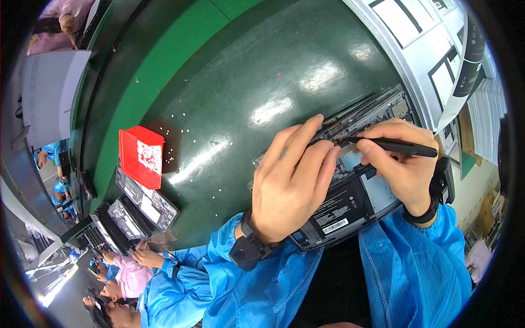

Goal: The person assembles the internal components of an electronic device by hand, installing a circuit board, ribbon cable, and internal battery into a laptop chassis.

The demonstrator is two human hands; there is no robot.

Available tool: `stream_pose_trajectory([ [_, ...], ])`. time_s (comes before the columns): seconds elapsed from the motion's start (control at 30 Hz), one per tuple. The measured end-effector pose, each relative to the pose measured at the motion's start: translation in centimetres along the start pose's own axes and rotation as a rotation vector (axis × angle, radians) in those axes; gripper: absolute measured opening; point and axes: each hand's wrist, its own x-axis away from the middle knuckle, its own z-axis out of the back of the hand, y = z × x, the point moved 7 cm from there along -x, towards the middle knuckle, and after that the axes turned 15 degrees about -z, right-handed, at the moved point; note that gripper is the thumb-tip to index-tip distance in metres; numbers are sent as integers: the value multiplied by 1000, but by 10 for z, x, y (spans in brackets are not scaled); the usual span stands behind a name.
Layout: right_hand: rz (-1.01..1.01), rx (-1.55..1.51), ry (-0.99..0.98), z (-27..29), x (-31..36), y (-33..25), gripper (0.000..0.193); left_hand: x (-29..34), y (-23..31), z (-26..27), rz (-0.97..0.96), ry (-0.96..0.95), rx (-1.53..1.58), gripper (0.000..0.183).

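Note:
An opened laptop base (402, 106) lies in front of me, its circuit board and inner parts bare. A black battery (353, 199) with a printed label sits in its near part. My right hand (402, 158) is closed in a pinch around black tweezers (407, 146), whose tips point left onto the board. My left hand (290, 183) rests over the laptop's left side, its fingers stretched out toward the tweezer tips. Those fingers hide part of the board, and whatever small part lies under the tips is too small to make out.
A red bin (128, 158) of small white bits stands left on the dark green table (229, 71), with more bits scattered beside it. Several opened laptops (145, 199) line the left, near co-workers in blue and pink. White printed sheets (404, 38) are at the far right.

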Motion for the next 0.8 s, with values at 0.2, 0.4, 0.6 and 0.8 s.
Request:
stream_pose_trajectory([
  [0.2, -12, -16, -6, -3, -1, -1, 12, -1, -11, 4, 121, -27, 14, 17],
  [0.4, -34, -28, -8, -2, -1, -2, 12, -7, -21, -1, 332, -199, 149, 14],
  [0.6, 2, -6, -3, -4, -4, -2, 12, -4, 2, -2, -107, -131, -12, 24],
  [0.8, 29, 33, -3, 0, -3, 1, 14, 0, 20, -6, -323, -279, -269, 41],
])
